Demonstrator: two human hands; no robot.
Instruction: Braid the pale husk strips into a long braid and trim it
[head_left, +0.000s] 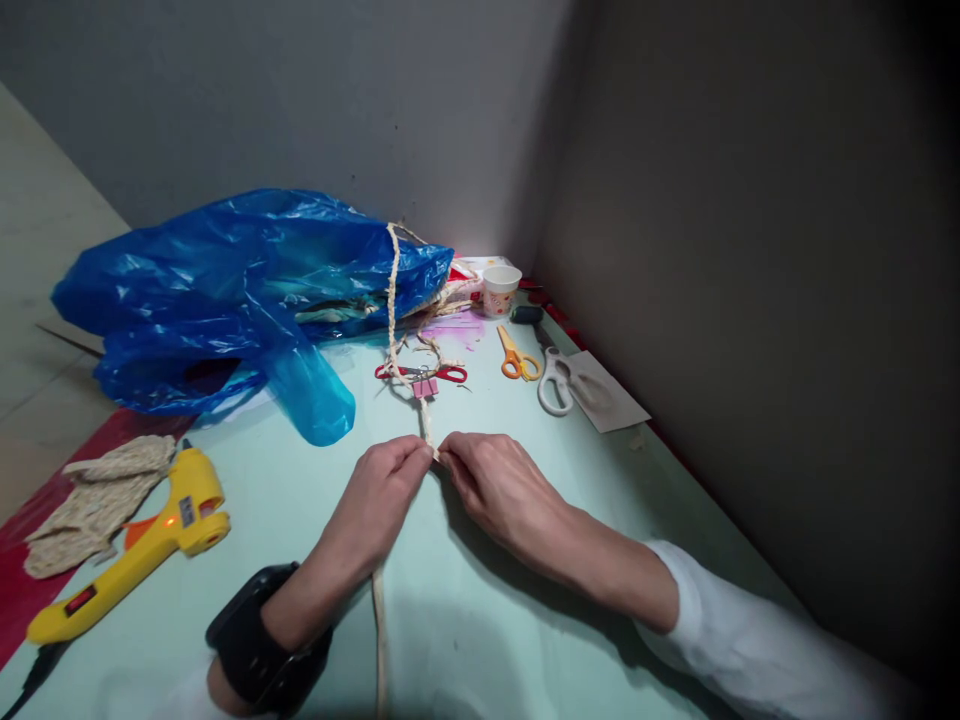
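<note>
Both my hands meet at the near end of a pale braided cord (425, 418), low over the table. My left hand (386, 487) pinches the cord between thumb and fingers. My right hand (499, 490) is closed against the same spot, pinching the strands there. Just beyond, a pink binder clip (425, 388) grips the braid. From the clip the braid runs up and back over the blue plastic bag (247, 270). A loose pale strand (380, 640) trails from under my left hand toward the near edge. Red-handled scissors (454, 374) lie behind the clip.
A yellow glue gun (191, 500) with a glowing orange light lies at left, beside a woven beige piece (105, 500). Orange-handled scissors (517, 355), white-handled scissors (555, 385), a card (606, 395), a paper cup (501, 292) and a dark thread spool (526, 315) lie right of centre. Walls stand behind and right.
</note>
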